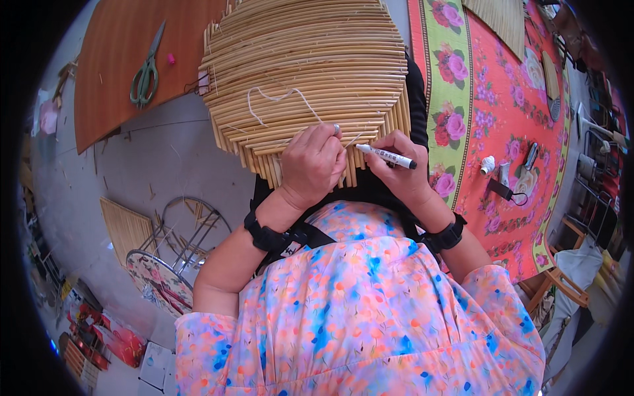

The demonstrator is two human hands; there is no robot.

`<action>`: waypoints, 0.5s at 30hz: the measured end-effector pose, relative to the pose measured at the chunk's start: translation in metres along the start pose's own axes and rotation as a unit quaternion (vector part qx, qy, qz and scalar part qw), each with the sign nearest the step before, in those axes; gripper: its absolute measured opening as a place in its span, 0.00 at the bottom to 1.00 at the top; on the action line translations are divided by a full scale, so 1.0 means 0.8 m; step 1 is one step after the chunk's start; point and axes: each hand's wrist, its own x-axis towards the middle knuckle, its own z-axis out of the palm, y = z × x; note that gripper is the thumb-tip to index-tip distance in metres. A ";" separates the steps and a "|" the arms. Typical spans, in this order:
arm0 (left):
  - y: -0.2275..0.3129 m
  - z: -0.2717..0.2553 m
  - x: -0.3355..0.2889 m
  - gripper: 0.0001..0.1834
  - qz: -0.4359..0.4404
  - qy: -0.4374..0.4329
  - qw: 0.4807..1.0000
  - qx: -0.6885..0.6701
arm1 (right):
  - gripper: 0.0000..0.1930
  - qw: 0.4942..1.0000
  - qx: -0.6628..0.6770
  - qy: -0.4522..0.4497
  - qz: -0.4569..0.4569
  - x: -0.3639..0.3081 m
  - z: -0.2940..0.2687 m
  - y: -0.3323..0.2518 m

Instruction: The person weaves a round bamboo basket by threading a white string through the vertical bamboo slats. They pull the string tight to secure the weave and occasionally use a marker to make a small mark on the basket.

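Observation:
A panel of straw-coloured stalks (pixel 304 72), laid side by side, rests over my lap with its uneven near edge toward me. My left hand (pixel 313 158) is closed in a pinch at that edge, and a white string (pixel 281 98) runs from its fingers in a loose loop over the stalks. A silver band (pixel 336 129) shows at its fingertips. My right hand (pixel 399 168) grips a white marker pen (pixel 386 156) with a black end, its other end pointing left at the stalks. The fingertips of both hands are close together, nearly meeting.
Green-handled scissors (pixel 144 79) and a small pink piece (pixel 171 59) lie on the brown table (pixel 112 105) at left. At right, a floral-clothed table (pixel 462 152) holds a white thread ball (pixel 487 165) and a black item (pixel 500 190). A round floral stool (pixel 158 280) stands lower left.

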 end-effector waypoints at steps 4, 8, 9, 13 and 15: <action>0.000 0.000 0.001 0.09 0.002 -0.001 1.000 0.000 | 0.06 1.000 0.013 0.004 0.004 0.000 0.002 0.004; 0.001 -0.001 0.001 0.09 0.003 -0.004 1.000 0.004 | 0.06 1.000 0.002 0.004 -0.003 0.002 0.003 0.004; 0.001 0.000 0.001 0.09 0.004 -0.004 1.000 0.005 | 0.06 1.000 0.004 0.004 -0.002 0.002 0.004 0.005; -0.001 0.000 0.000 0.09 0.004 -0.007 1.000 0.006 | 0.07 1.000 0.001 -0.003 0.009 0.001 0.004 0.007; 0.000 0.000 0.000 0.09 0.005 -0.005 1.000 0.007 | 0.07 1.000 0.004 -0.002 0.005 0.001 0.005 0.006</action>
